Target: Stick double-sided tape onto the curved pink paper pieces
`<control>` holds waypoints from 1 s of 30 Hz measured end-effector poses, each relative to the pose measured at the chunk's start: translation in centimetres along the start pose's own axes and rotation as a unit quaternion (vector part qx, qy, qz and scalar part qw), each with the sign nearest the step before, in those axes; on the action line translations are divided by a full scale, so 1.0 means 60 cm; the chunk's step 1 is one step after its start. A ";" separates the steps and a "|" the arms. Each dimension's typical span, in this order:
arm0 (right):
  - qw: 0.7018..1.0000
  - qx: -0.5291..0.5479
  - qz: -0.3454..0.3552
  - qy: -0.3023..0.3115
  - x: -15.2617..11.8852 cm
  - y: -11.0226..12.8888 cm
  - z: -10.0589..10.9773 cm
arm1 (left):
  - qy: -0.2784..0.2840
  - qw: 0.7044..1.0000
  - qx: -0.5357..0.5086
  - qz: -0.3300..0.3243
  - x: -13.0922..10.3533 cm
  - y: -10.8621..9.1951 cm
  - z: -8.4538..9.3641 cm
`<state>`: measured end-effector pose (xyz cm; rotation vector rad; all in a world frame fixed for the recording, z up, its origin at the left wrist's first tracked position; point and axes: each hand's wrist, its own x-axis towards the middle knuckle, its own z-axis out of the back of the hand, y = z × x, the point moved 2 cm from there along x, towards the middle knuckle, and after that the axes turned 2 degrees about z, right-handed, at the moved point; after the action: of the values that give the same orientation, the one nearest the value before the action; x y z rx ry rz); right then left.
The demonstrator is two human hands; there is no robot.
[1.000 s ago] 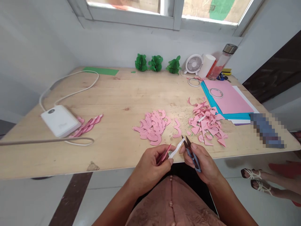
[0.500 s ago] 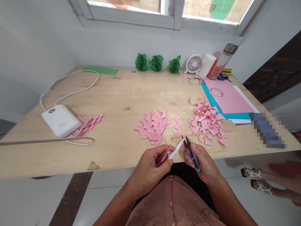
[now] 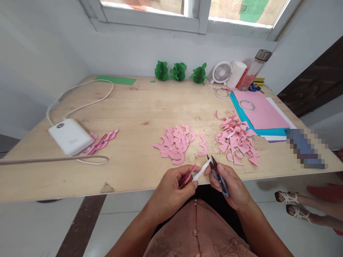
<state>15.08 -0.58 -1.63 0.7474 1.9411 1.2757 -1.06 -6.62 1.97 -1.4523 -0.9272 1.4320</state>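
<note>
Hardly anything has moved since the earlier frame: left to right, a power bank [image 3: 70, 137] lies on the table [image 3: 131, 142], the left hand [image 3: 171, 186] pinches pink paper [image 3: 185, 177] and a white strip [image 3: 201, 170] at its near edge, cutouts [image 3: 175, 142] lie farther, the strip's right end reaches snips [image 3: 220, 178] gripped by the right hand [image 3: 233, 182], and scraps [image 3: 235, 137] lie far right.

Your left hand [image 3: 174, 191] holds pink paper [image 3: 187, 175] and a white strip [image 3: 201, 171]. Your right hand [image 3: 235, 185] holds snips [image 3: 222, 182]. Pink cutouts [image 3: 174, 142] lie on the worktop [image 3: 131, 142].
</note>
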 end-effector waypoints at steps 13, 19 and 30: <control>0.991 -0.117 0.058 -0.022 -0.002 0.008 0.001 | 0.000 1.000 -0.004 0.012 -0.001 -0.004 0.000; 0.983 -0.166 0.076 -0.020 -0.005 0.014 -0.003 | -0.002 1.000 -0.001 0.015 -0.001 -0.006 -0.002; 0.977 -0.192 0.089 -0.029 -0.006 0.018 -0.003 | -0.011 1.000 0.002 0.022 -0.001 -0.005 -0.002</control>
<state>15.27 -0.56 -0.47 0.7585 1.5412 1.6567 -0.92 -6.55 2.27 -1.4651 -0.9113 1.4831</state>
